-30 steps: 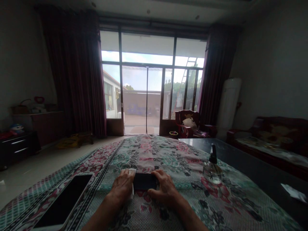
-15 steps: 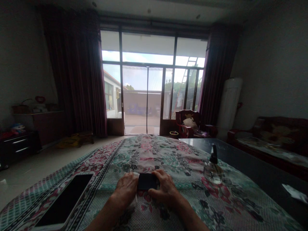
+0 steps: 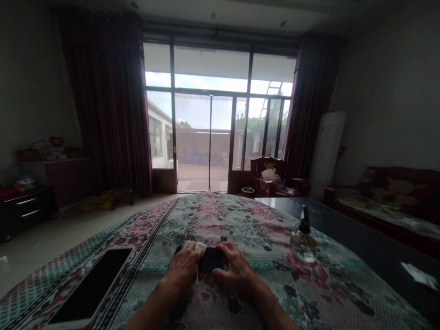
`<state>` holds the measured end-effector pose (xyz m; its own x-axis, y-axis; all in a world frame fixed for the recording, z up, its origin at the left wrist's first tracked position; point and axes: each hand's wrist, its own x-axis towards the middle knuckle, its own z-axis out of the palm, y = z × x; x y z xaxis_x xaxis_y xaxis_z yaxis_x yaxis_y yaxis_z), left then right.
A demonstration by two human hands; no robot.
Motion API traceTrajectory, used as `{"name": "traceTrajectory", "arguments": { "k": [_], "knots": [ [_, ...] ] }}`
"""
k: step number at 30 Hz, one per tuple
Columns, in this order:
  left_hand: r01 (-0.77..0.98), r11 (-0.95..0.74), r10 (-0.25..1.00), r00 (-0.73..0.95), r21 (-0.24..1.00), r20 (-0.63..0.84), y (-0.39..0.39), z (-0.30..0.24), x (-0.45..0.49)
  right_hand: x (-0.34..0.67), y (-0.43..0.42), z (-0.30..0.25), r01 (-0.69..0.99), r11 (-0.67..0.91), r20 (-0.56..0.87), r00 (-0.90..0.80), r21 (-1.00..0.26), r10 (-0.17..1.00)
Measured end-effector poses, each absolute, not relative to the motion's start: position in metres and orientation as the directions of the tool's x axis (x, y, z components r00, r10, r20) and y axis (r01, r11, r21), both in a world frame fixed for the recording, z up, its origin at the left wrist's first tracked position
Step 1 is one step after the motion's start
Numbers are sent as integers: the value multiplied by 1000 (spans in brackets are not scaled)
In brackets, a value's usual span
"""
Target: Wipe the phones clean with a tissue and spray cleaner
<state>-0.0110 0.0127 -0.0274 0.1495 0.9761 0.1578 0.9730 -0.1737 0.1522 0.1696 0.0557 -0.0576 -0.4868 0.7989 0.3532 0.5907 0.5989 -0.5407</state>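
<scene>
A dark, flat phone lies sideways on the flowered cloth, its middle and left part mostly covered by my left hand. Under the fingers of that hand is a white tissue, pressed on the phone's surface. My right hand grips the phone's right end, thumb on the near edge and fingers on the far edge. Left of my arms rests a larger device with a black screen and pale border. A clear pump bottle with a black top stands to the right.
A dark tabletop shows beyond the cloth on the right, with a white packet on it. Farther off are a wooden armchair, a sofa, glass doors and a low black cabinet.
My left hand and the tissue have slid slightly right over the phone, and a dark end now shows left of the hand. My right hand stays in place.
</scene>
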Motion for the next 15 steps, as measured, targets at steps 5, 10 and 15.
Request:
{"name": "traceTrajectory", "arguments": {
  "k": [5,10,15],
  "knots": [
    [985,-84,985,59,150,163,16,-36,-17,171,55,-55,594,587,333,-489,-549,806],
    [984,-91,987,69,151,148,15,-34,-14,171,56,-55,578,576,331,-480,-578,813],
    [965,-212,972,191,153,138,10,-26,0,171,62,-59,582,564,323,-471,-585,821]
  ]
}}
